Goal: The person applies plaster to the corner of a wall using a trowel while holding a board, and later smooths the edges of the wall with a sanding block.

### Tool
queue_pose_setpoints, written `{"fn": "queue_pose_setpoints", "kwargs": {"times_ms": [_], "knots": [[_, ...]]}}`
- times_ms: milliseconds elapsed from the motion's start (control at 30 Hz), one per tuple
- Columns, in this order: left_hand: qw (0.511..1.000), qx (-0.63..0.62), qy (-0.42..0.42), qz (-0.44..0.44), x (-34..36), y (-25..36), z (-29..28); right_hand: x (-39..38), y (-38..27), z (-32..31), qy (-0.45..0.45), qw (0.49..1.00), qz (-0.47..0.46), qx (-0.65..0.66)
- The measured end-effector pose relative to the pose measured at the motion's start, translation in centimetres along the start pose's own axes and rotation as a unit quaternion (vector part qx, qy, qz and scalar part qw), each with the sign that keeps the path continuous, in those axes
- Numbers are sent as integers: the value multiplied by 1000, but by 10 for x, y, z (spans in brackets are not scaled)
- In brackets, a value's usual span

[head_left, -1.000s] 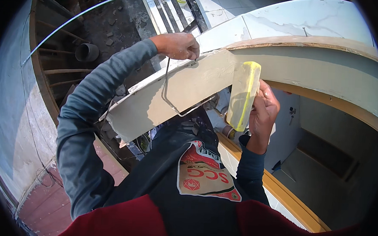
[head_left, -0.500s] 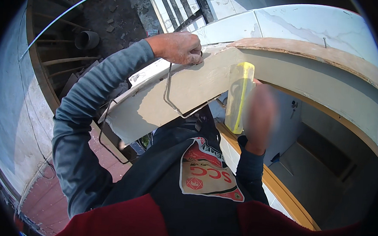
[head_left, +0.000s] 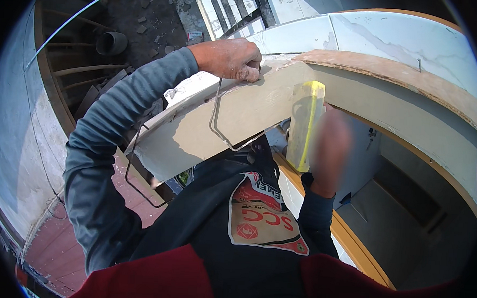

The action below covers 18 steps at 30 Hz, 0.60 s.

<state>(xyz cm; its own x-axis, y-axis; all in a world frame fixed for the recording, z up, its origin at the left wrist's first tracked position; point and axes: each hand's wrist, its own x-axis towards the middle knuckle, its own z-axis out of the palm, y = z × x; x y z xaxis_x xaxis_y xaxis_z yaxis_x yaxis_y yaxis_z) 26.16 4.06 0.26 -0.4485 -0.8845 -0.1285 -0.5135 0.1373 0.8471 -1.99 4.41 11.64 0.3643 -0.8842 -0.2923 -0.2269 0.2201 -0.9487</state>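
Observation:
My left hand [head_left: 229,60] rests at the top edge of a plastered beam [head_left: 257,107]. Its fingers are curled closed, and what lies inside them is hidden. A bent metal rod [head_left: 216,102] comes down from beside that hand, crosses the beam's face and hooks under its lower edge. Blurred in the picture, my right hand [head_left: 331,151] is closed on a plastering float [head_left: 303,125] with a bright yellow edge. The float stands upright against the right end of the beam, where it meets a curved plastered band [head_left: 392,100]. A darker damp patch covers part of the beam's face.
A second bent rod [head_left: 127,178] hangs at the beam's left end. A wooden strip [head_left: 361,64] tops the curved band, with a nail [head_left: 420,65] standing up beyond it. Below right is an opening with an orange-brown frame [head_left: 352,241]. A bucket [head_left: 111,43] sits far left.
The whole view has shifted slightly, so the beam and hands appear a little further right. Both hands keep nearly the same places, the right one still holding the plastering float.

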Motion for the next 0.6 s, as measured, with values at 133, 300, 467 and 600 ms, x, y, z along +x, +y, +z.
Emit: {"fn": "queue_pose_setpoints", "kwargs": {"times_ms": [133, 300, 467, 600], "knots": [[997, -16, 50, 53, -1, -5, 4, 0, -2, -1, -11, 1000, -9, 4], [999, -26, 3, 40, 3, -2, -2, -2, -3, -4, -5, 1000, -5, 9], [999, -33, -5, 41, 2, -4, -2, -4, -5, -6, -5, 1000, -9, 6], [997, -29, -19, 64, 5, -5, -4, -6, -6, -8, 2, 1000, -6, 1]]}}
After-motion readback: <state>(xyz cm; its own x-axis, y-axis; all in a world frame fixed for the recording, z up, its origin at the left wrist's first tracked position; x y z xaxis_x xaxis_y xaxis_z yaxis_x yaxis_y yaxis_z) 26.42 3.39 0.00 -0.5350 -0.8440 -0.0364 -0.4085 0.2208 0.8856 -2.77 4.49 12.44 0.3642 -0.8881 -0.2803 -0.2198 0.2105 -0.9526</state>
